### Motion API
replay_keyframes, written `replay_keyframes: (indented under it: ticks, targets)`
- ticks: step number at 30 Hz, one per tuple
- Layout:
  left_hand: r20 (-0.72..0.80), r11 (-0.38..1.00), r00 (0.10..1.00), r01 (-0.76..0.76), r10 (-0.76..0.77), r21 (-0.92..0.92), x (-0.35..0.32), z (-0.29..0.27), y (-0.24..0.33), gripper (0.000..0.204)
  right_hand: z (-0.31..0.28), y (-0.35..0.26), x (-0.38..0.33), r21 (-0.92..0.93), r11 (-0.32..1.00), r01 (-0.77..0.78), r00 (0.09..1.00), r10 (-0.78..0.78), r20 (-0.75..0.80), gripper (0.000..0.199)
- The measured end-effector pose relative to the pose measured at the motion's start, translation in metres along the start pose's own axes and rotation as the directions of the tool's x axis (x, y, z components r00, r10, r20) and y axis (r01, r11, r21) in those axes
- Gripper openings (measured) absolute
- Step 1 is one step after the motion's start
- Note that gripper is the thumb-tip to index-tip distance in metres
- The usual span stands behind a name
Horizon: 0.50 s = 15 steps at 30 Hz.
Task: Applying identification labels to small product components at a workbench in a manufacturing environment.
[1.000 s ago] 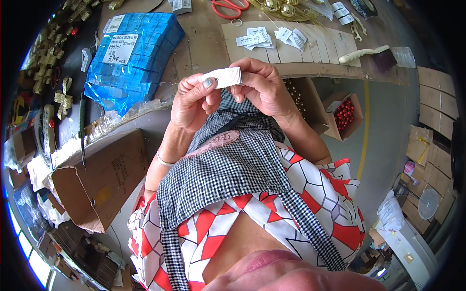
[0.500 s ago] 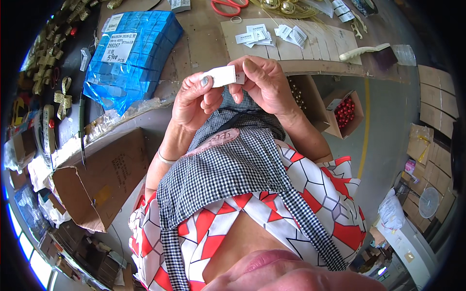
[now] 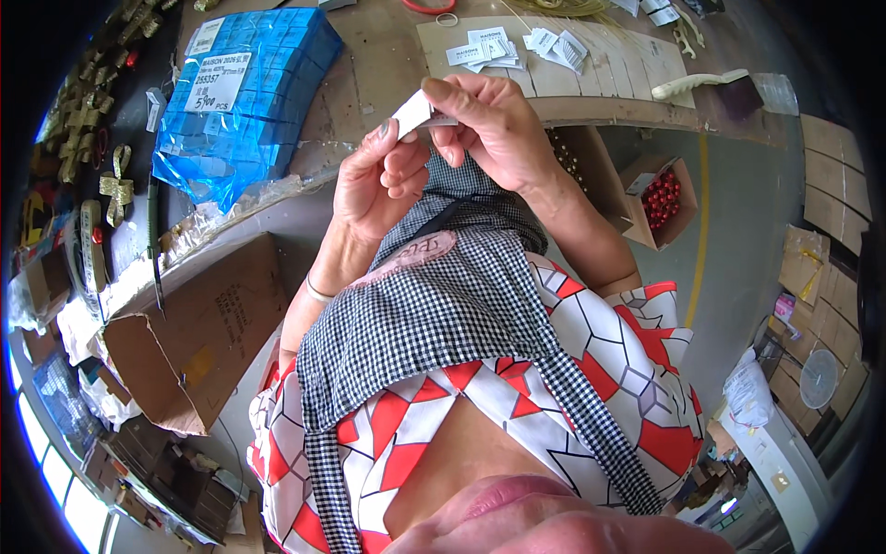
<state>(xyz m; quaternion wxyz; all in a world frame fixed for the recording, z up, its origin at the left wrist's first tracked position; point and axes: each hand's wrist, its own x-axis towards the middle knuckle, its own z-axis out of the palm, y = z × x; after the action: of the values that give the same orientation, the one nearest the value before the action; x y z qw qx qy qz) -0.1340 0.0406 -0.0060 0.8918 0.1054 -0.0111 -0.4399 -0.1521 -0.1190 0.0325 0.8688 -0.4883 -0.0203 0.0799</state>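
While both hands work above the bench [image 3: 388,55], the left hand [image 3: 374,180] and right hand [image 3: 494,125] pinch a small white tag [image 3: 413,113] between their fingertips, near loose tags [image 3: 517,46] and a blue bundle [image 3: 245,92].

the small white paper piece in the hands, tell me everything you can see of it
The small white paper piece is a narrow strip or folded slip, plain white on the side that shows, thin like card or paper. It is held up in the air above the checked apron, tilted with one end lower left. The left hand pinches its lower end with thumb and forefinger, and the right hand grips the other end from above, hiding part of it. Any print on it is too small to tell.
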Motion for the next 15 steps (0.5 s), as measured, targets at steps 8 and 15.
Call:
replay_keyframes:
  ticks: [8, 15]
  targets:
    - [-0.037, 0.987, 0.998, -0.062, 0.056, -0.152, 0.000, 0.003, -0.003, 0.027, 0.000, -0.002, 0.014, -0.030, 0.998, -0.056, 0.996, 0.057, 0.062, 0.035]
    - [-0.017, 0.989, 0.995, -0.097, 0.096, -0.110, -0.001, 0.003, -0.002, 0.025, 0.001, 0.002, 0.014, 0.025, 0.999, -0.047, 0.994, 0.045, 0.102, 0.033]
